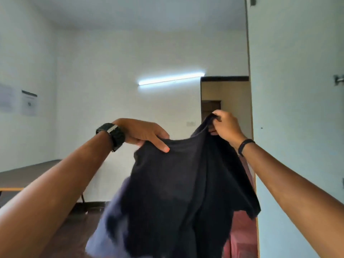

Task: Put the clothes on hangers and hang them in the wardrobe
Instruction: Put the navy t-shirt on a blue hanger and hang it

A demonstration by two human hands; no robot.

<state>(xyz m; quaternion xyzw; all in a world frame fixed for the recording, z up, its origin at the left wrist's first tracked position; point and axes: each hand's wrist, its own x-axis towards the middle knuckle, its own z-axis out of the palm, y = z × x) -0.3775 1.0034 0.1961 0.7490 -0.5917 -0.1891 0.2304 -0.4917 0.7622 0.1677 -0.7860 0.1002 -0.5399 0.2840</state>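
up in front of the wall, one left hand [143, 134] and one right hand [226, 125] pinch one dark t-shirt [186, 183].

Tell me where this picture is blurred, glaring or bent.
Head view: the tube light glares with a bluish halo; the dark shirt's lower left edge smears with motion; the wall papers are too soft to read; the wide lens bows the door edge.

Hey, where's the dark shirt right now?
The dark shirt hangs mid-frame in the head view, held up at its top edge by the left hand and right hand, left of the pale door.
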